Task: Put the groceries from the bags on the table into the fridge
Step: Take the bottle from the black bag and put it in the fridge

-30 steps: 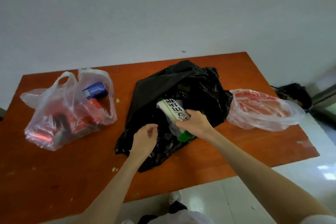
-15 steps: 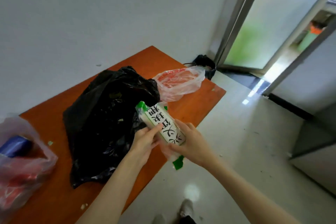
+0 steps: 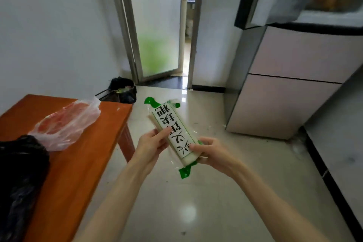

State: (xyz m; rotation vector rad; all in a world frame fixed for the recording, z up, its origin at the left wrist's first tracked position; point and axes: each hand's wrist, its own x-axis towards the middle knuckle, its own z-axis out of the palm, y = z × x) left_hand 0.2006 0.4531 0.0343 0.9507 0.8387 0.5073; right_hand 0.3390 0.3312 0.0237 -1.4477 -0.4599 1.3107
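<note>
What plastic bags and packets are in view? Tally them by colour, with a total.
Black plastic bag on the table: 1
Clear plastic bag with red contents: 1
Black bag in the floor basket: 1
Green-and-white packet, held by left hand and right hand: 1
Total: 4

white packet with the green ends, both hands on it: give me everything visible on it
The long flat white packet with green ends is sealed in clear glossy film, its white label printed with large black characters that read upside down from this view. It is held in the air above the pale tiled floor, tilted, its far end up and to the left. The left hand grips its middle from the left; the right hand pinches its near end. Nothing else touches it.
</note>
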